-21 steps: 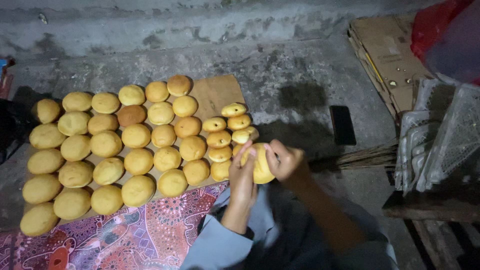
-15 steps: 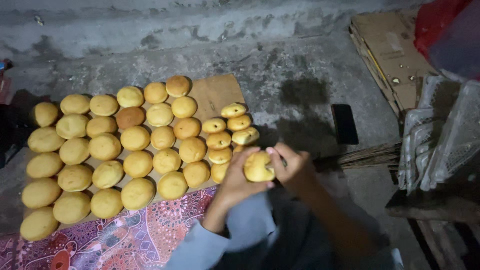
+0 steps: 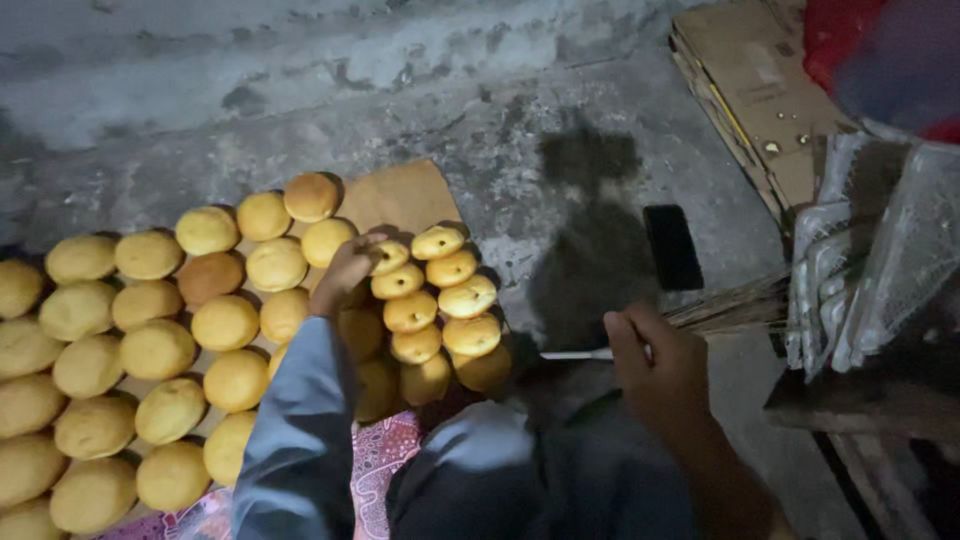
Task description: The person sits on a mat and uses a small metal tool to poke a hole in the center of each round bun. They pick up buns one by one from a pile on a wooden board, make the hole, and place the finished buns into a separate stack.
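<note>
My left hand [image 3: 348, 272] reaches out over the rows of yellow fruit [image 3: 160, 350] laid on the floor, its fingers curled on a small yellow fruit [image 3: 391, 256] at the top of the nearer column; that one lies against the others beside a flat brown cardboard sheet [image 3: 400, 195]. How tight that grip is I cannot tell, since the back of the hand hides the fingertips. My right hand [image 3: 655, 365] is closed round a thin pale stick-like tool [image 3: 575, 354], held level above my grey-clad lap, well apart from the fruit. The fruit lies in neat columns, partly on the cardboard and partly on a patterned pink cloth [image 3: 385, 450] near my knees.

Past my right hand lies a bundle of thin dry sticks [image 3: 730, 305], and just beyond it a flat black rectangle [image 3: 672, 246] on the concrete floor [image 3: 520, 130]. At the far right stand flattened brown cardboard boxes [image 3: 760, 90], a pale woven sack [image 3: 880, 270] and something red [image 3: 850, 40] above it.
</note>
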